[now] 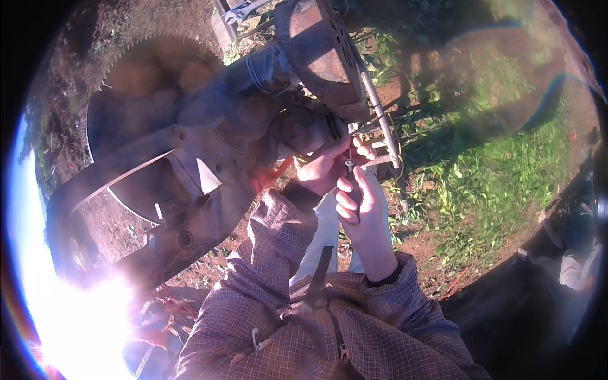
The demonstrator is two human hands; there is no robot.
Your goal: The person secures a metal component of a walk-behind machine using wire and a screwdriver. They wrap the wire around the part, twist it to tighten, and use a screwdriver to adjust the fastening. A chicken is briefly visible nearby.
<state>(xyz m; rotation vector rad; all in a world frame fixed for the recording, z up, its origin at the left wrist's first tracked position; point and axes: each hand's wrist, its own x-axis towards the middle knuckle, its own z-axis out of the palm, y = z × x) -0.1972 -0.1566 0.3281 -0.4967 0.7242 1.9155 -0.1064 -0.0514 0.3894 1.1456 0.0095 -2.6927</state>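
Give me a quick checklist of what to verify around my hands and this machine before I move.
1. Right hand on the dark slender object: ok, fingers curled around it.
2. Left hand grip: cannot tell; fingers are close to the small pale piece.
3. Toothed disc stopped: cannot tell from one still.
4. Dark strap tucked away: not ok, it shows outside the jacket.

There are two sleeves [272,231], one machine [218,104], one tool [350,166].

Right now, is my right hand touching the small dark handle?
Touching. The head view shows it: your right hand is curled around the small dark handle, which lies within its grip.
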